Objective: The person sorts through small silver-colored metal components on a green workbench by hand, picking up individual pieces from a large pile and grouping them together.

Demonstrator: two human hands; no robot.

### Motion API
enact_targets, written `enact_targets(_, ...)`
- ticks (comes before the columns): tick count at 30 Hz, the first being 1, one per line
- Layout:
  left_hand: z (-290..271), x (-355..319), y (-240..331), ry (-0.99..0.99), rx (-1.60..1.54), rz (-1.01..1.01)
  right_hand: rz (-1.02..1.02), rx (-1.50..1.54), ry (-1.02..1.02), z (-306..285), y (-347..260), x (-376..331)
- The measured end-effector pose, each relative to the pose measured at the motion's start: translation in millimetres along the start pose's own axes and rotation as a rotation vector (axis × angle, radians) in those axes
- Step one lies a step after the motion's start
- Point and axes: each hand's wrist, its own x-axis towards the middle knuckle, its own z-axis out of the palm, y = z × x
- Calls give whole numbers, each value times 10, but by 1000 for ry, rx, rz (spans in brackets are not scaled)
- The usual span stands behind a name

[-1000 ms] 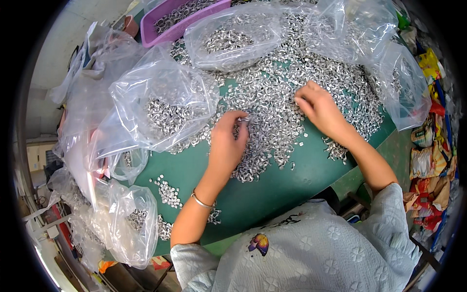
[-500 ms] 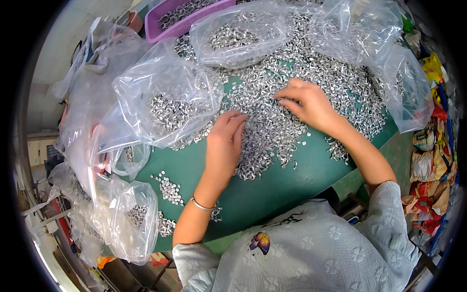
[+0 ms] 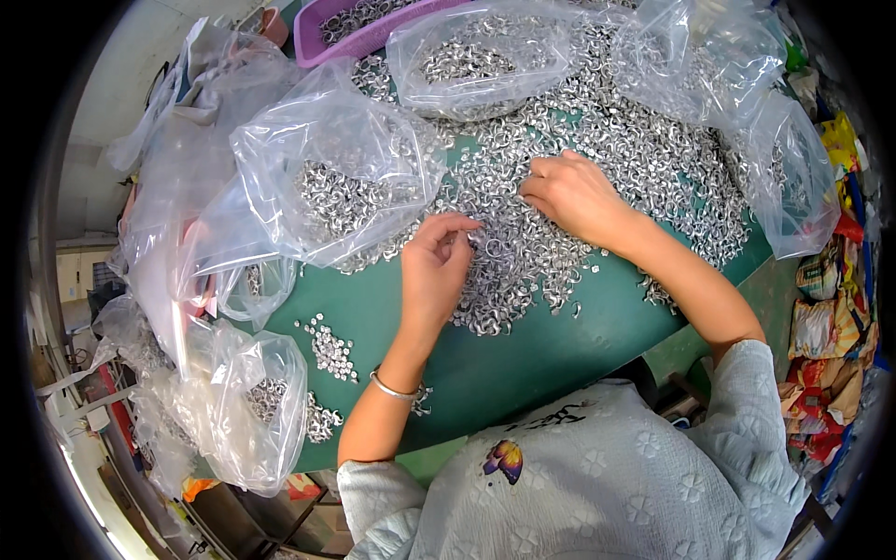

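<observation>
A broad heap of small curved silver metal pieces (image 3: 509,280) covers much of the green table (image 3: 448,378). At the heap's left edge is my left hand (image 3: 437,271), its thumb and forefinger bent toward each other; what they pinch, if anything, is too small to name. My right hand (image 3: 574,198) rests low over the middle of the heap. Its fingers are curled together with the tips down among the pieces, so their hold is hidden. Left of my left wrist lies a little group of tiny silver bits (image 3: 331,353).
Clear plastic bags of metal pieces stand at the left (image 3: 341,191), far middle (image 3: 481,61) and right (image 3: 784,177). Behind them is a purple basket (image 3: 369,33). More crumpled bags (image 3: 233,401) hang by the left edge. Colourful packaging (image 3: 821,327) lies right of the table.
My right hand's fingers have closed and moved slightly left in the heap. My left thumb and forefinger have bent closer together. The whole view has shifted a little.
</observation>
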Motion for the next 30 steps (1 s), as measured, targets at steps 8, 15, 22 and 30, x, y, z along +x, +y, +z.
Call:
enact_targets(8, -63, -72, -50, -15, -160, -96, 131, 177, -4, -38, -2, 91)
enact_targets(15, -81, -125, 35, -42, -249, -125, 564, 1843, -187, -276, -96, -52)
enact_targets(22, 133, -231, 108, 57, 20, 97, 336, 892, -176, -83, -507, -95)
enact_targets(30, 171, -262, 144, 57, -58, -16, 208, 683, 339, 124, -664, -214)
